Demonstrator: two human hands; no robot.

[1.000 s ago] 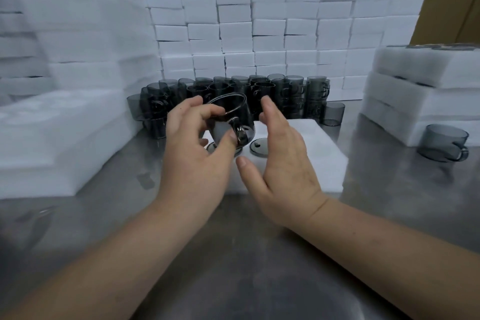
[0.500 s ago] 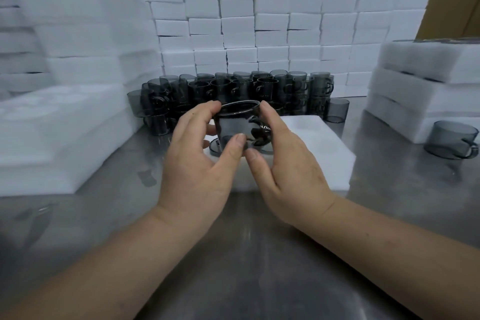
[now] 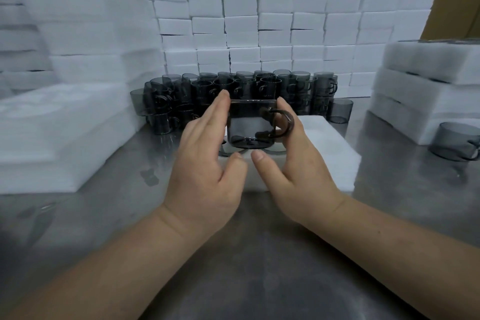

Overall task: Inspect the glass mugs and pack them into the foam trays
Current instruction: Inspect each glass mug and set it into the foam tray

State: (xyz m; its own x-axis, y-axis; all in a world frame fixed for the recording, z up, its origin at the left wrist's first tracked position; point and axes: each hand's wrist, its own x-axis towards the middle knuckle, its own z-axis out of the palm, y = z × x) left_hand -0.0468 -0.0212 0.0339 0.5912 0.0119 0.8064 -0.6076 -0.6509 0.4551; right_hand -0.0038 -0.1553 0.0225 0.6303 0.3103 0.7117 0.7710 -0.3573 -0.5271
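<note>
Holding: one smoky glass mug [image 3: 249,125], upright, raised just above the foam tray [image 3: 327,153], its handle turned toward the right hand.
Left hand [image 3: 205,163]: fingers nearly straight, laid flat against the mug's left wall. The thumb reached out below the base; whether it touched could not be told.
Right hand [image 3: 298,171]: fingers nearly straight, pressed to the handle side. The thumb was extended beneath the base.
Grip: the mug was clamped between the two hands rather than wrapped by either.
Foam tray: white, flat on the steel table [image 3: 259,254], directly under the mug. Two dark round pockets showed below the mug, and no mug sat in the visible part.
Unpacked stock [image 3: 259,86]: a crowded cluster of like mugs, stacked two high, stood behind the tray against the foam block wall [image 3: 285,21].
Strays: a corner mug [image 3: 340,112] stood near the tray's far right corner, and a lone mug [image 3: 454,143] stood on the table beside the right stack.
Right stack [image 3: 428,91]: foam trays piled up, with dark rims along the top layer, probably already filled.
Left stack [image 3: 65,125]: foam trays, blurred; contents could not be told.
Step in hand: judged to be inspection, ahead of seating the mug in a pocket.
Progress: some trays appeared done, this tray was barely begun, and most of the stock was left to check and pack.
</note>
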